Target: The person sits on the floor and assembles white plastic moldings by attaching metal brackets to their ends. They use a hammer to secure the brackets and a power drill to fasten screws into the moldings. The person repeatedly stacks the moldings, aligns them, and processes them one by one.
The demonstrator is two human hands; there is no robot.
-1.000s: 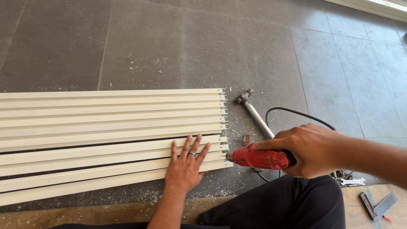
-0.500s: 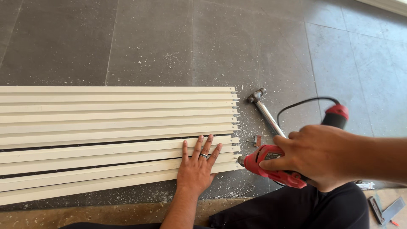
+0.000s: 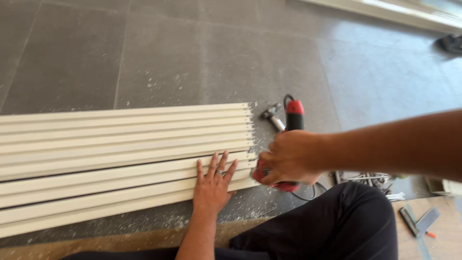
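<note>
Cream fluted panels (image 3: 120, 139) lie side by side on the grey tiled floor, their cut ends toward the right. My left hand (image 3: 213, 184) lies flat with fingers spread on the nearest panels, close to their ends; a ring shows on one finger. My right hand (image 3: 288, 156) grips a red power tool (image 3: 294, 113) just off the panel ends, the tool's body pointing away from me and its front end hidden under my hand. A black cord (image 3: 305, 196) trails from below it.
A hammer (image 3: 273, 117) lies on the floor beside the tool. White dust and chips are scattered around the panel ends. Small metal tools (image 3: 370, 179) and a square (image 3: 416, 221) lie at the right near my dark-trousered knee (image 3: 346, 226).
My right hand has swung the red tool from pointing at the panel ends to pointing away from me. The view has shifted right. My left hand stays pressed on the panels.
</note>
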